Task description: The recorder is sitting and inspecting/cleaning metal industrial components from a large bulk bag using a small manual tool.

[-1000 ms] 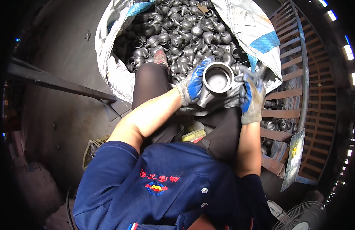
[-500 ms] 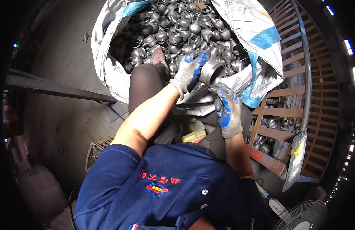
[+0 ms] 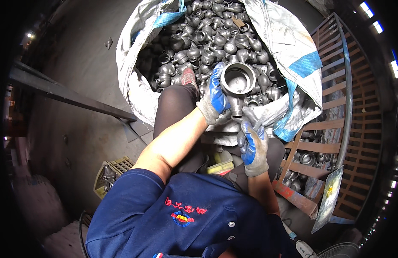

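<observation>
My left hand (image 3: 214, 96), in a grey glove with a blue coated palm, grips a grey cast-metal pipe fitting (image 3: 237, 92) from its left side. The fitting's wide round mouth faces up toward me, and a narrower neck points down at my right hand. Gloved likewise, my right hand (image 3: 252, 148) is closed just below that neck. A slim grey piece (image 3: 249, 115) juts from its fingers, too indistinct to name. Beyond both hands, a large white woven bulk bag (image 3: 278, 32) stands open, heaped with similar grey castings (image 3: 203, 36).
A rusty slatted metal crate (image 3: 328, 124) holding more castings stands on the right. On the left are a steel bar (image 3: 74, 92) and a yellow plastic basket (image 3: 102, 182) with castings. A fan (image 3: 339, 250) is at lower right. My shoe (image 3: 188, 77) rests at the bag's castings.
The fitting has been turned in my left hand: its mouth, earlier facing down and right, now faces up toward me. The whole view has shifted slightly. My right hand stays closed near it.
</observation>
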The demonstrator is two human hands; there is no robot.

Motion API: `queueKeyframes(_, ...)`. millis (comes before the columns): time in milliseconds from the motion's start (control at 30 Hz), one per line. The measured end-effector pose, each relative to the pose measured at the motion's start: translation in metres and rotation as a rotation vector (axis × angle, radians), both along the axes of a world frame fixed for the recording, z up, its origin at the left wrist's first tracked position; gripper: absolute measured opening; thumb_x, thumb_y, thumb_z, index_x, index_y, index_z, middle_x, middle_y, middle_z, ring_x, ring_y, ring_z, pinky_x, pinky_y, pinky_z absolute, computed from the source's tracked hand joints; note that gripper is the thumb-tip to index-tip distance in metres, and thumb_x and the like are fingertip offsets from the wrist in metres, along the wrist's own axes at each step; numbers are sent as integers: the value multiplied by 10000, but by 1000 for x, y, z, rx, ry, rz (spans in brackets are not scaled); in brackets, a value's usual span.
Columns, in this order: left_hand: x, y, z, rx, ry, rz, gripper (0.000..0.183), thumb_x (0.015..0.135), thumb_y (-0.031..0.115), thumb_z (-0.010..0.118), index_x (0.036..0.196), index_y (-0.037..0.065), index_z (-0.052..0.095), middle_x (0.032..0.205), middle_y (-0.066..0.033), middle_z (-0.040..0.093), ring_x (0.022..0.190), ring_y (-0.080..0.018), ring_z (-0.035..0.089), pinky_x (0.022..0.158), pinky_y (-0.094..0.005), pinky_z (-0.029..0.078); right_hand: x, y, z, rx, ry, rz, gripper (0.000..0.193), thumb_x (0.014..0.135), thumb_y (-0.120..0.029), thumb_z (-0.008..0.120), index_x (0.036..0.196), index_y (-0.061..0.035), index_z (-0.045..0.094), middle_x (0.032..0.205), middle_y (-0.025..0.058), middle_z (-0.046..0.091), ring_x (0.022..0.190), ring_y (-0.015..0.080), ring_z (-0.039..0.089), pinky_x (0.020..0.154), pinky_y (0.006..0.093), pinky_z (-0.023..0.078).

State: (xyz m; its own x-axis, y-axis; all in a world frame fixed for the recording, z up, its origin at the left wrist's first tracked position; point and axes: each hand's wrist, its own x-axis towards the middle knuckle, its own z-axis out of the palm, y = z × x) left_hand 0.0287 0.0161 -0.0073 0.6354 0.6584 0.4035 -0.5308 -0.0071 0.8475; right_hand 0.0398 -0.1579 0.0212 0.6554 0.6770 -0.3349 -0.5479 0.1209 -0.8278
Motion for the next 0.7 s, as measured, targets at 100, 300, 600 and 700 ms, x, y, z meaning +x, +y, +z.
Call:
queueKeyframes(100,3,6,0,-984,-169,-468,395,948,336,341,1177,46,479,1160,-130,544,1057,-239,540,943,-396,430,0,0,17,50,-58,-12,421,856,-65,491,1242,79,409,687,23,518,463,27,366,399,163,286)
queueKeyframes(300,0,4,0,-1140,-277,-722,360,932,240,371,1192,10,465,1170,-163,538,1065,-278,537,944,-419,424,2,-4,22,5,-142,-163,390,835,-55,544,1199,52,450,690,20,506,493,31,392,434,162,308)
queueKeyframes(600,-3,2,6,-1155,-260,-703,332,892,139,433,1184,-14,472,1163,-175,539,1076,-288,532,958,-429,418,2,-4,8,-30,-181,-230,380,817,-5,576,1181,8,470,720,7,518,469,24,409,397,145,291)
queueKeyframes(700,-2,4,4,-1244,-271,-705,345,880,100,433,1209,-2,451,1176,-198,521,1074,-305,534,961,-455,417,7,-5,2,-21,-224,-216,423,801,-2,589,1204,5,463,735,2,529,476,18,418,400,133,296)
